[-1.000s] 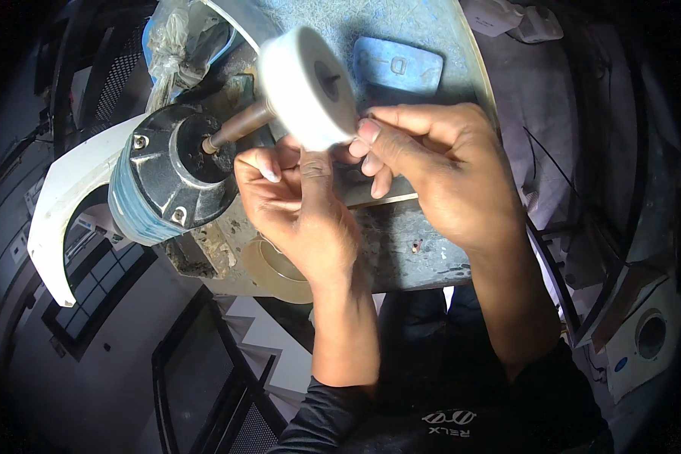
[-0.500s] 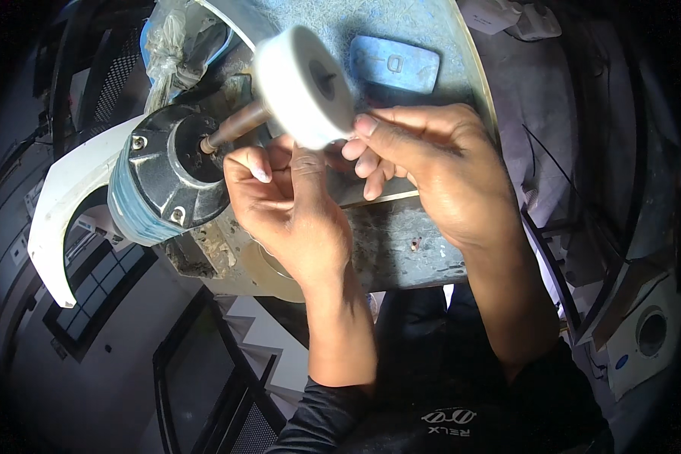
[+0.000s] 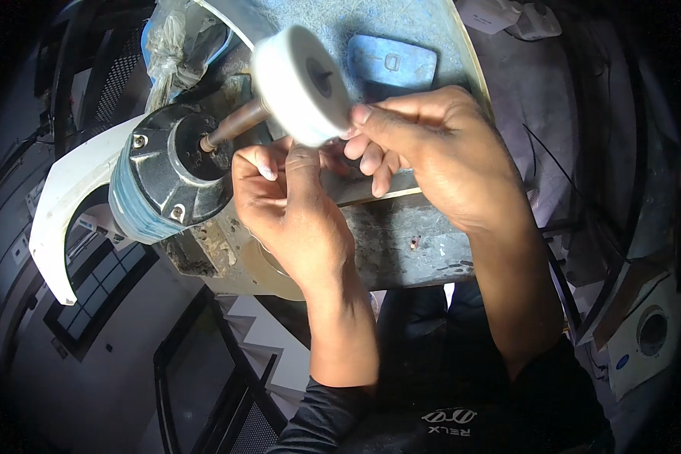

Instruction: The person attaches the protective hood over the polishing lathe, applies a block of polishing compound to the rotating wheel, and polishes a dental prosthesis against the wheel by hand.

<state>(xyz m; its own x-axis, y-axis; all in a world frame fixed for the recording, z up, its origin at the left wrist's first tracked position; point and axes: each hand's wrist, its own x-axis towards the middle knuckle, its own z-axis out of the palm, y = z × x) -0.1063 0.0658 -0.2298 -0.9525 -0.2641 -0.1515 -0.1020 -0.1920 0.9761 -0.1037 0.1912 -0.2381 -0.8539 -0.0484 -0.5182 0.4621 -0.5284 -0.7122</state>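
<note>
A white polishing wheel (image 3: 286,87) on a brownish shaft (image 3: 236,125) juts from a motor (image 3: 178,178) with a black end cover and blue-grey body. The wheel's surface looks smooth and slightly blurred. Just below its lower rim, my left hand (image 3: 299,219) is closed, thumb pointing up and fingers curled. On the wheel's lower right, my right hand (image 3: 454,155) pinches with thumb and forefinger by the rim, its other fingers bent. Whatever the fingers grip is small and mostly hidden at the wheel; I cannot make out its kind.
Behind the wheel, a blue block (image 3: 392,63) lies in a blue-dusted tray (image 3: 431,19). A knotted clear plastic bag (image 3: 175,53) is at the upper left. A curved white panel (image 3: 57,200) stands left of the motor. The worn bench edge (image 3: 408,242) runs below my hands.
Both hands stay at the wheel's lower rim. My right hand has shifted slightly up and left, and my left hand slightly right. The view has moved a little.
</note>
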